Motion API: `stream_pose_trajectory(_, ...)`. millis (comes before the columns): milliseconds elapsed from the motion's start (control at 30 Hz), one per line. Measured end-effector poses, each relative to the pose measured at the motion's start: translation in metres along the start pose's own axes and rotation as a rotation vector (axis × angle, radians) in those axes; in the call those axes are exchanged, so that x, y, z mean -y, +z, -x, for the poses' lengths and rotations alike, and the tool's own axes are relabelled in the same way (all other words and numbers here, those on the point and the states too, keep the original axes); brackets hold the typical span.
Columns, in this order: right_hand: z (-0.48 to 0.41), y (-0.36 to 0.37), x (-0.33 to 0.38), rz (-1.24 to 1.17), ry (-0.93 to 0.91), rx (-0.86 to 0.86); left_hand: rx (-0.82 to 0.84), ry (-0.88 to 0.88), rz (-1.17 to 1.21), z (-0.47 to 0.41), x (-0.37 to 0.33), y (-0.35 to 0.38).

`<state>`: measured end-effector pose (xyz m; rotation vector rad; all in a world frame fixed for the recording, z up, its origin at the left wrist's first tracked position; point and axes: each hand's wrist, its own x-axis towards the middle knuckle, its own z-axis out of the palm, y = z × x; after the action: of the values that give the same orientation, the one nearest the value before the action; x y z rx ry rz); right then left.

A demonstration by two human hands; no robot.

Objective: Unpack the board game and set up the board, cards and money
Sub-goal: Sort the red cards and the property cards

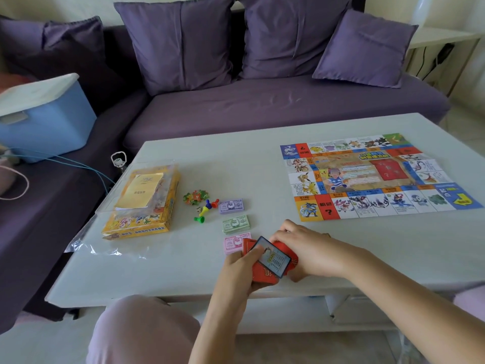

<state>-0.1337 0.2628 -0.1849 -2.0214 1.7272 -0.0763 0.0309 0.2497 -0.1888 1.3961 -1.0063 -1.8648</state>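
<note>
Both hands meet over the near edge of the table (183, 271), working a stack of red-backed cards (265, 271). The left hand (240, 269) is wrapped around the stack from below, thumb pressed on top. The right hand (307, 248) is closed on the cards' far end, and one blue-framed card (273, 258) lies face up and tilted across the top of the stack between the two hands.

Touching the left hand's far side lies a pink money stack (235, 241), partly hidden by the cards; beyond it sit a green money stack (236, 223) and then a purple money stack (231, 206), all in a row. Further left of these are the coloured pawns (208, 210) with a die (198, 209) among them and a cluster of small tokens (194, 197). The yellow game box (141, 206) lies well to the left of the left hand, under a clear lid (110, 203). The board (375, 177) is spread flat beyond the right hand and to its right.
</note>
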Motion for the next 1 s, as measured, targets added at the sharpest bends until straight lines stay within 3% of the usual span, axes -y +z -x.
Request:
stream_pose_trajectory(133,0.007,-0.001,-0.002,-0.095,0.000,-0.035,-0.023,0.054,0.001,-0.002,0.002,-0.003)
stream_pose_trajectory(233,0.018,-0.009,-0.003,-0.191,0.030,-0.173,-0.016,0.145,-0.017,-0.002,0.003,-0.003)
stream_pose_trajectory(367,0.030,-0.012,0.000,-0.605,0.069,-0.283,0.019,0.234,-0.059,0.000,0.004,0.004)
stream_pose_trajectory(433,0.032,-0.011,0.000,-0.658,0.076,-0.286,0.047,0.242,-0.057,0.003,0.006,0.010)
stream_pose_trajectory(667,0.058,-0.026,-0.042,-0.955,0.355,-0.553,0.055,-0.045,0.371,0.004,0.001,0.013)
stream_pose_trajectory(800,0.060,-0.013,-0.053,-0.810,0.478,-0.515,0.128,-0.106,0.512,0.001,-0.002,0.009)
stream_pose_trajectory(1000,0.055,-0.005,-0.056,-0.658,0.502,-0.416,0.146,-0.104,0.500,0.003,0.000,0.008)
